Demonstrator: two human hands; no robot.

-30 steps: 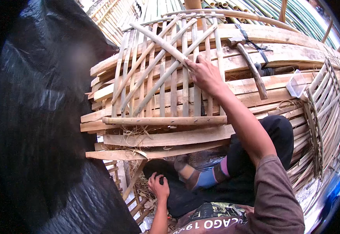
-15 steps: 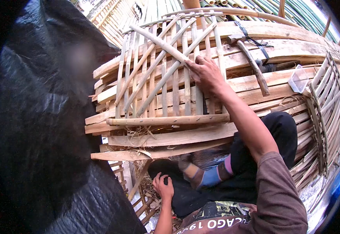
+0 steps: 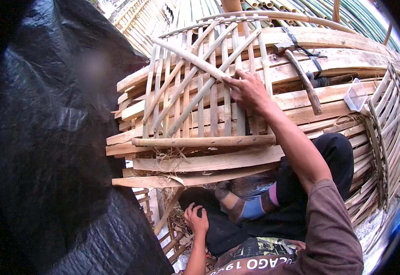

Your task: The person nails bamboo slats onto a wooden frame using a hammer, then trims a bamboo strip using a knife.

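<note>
My right hand (image 3: 250, 94) is closed on the lower end of a pale bamboo strip (image 3: 188, 57), which lies slantwise across a slatted bamboo panel (image 3: 213, 107). The strip runs up to the left, over other diagonal slats laid on the panel's upright ones. A thicker bamboo rail (image 3: 200, 141) edges the panel on the side near me. Down by my knee, my left hand (image 3: 196, 220) rests on the black trouser leg with its fingers loosely apart, holding nothing.
The panel lies on stacked wooden planks (image 3: 209, 161). To its right are a hammer (image 3: 303, 81), a black strap (image 3: 317, 59) and a clear plastic container (image 3: 356, 95). Another slatted panel (image 3: 388, 123) leans at far right. A black tarp (image 3: 67, 151) hangs at left; green bamboo poles (image 3: 346, 20) lie behind.
The view has shifted slightly, so everything appears a little further right. Both hands and the strip keep about the same places relative to the panel and knee.
</note>
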